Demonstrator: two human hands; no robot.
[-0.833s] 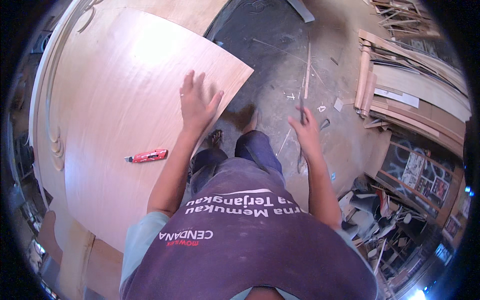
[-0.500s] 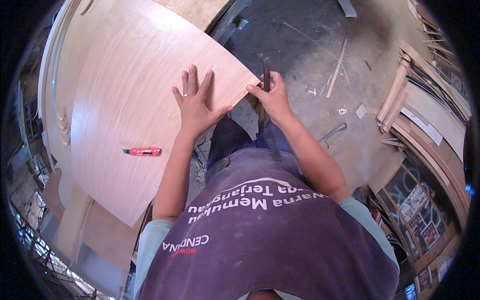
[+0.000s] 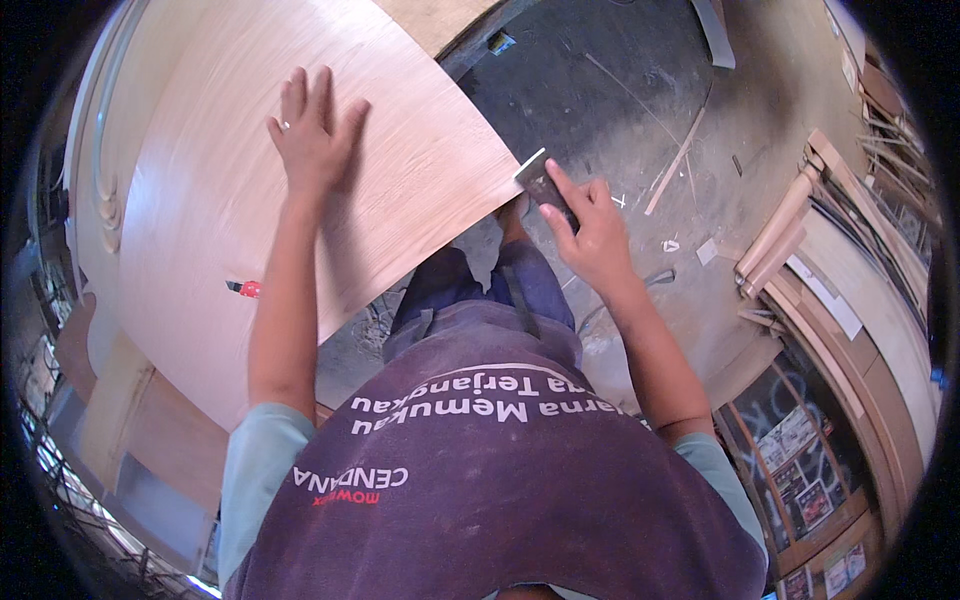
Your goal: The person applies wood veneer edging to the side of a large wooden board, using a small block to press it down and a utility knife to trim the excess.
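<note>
My left hand rests with spread fingers on a large, pale wood-grained panel with a curved outer edge. In my right hand is a dark flat block with a pale end, much like a sanding block. Fingers and thumb close around it, and its end is at the panel's right corner; whether it touches the edge I cannot tell. A red utility knife lies on the panel to the left, mostly hidden behind my left forearm.
Curved panels and rolled sheets lean at the right. Thin wood strips and paper scraps litter the concrete floor. More curved boards lie under and beside the panel at the left. My feet and legs stand below its near edge.
My left hand has slid farther left and away over the panel. My right hand has left the corner's edge and tilted the block, showing its broad face. The view has shifted slightly.
</note>
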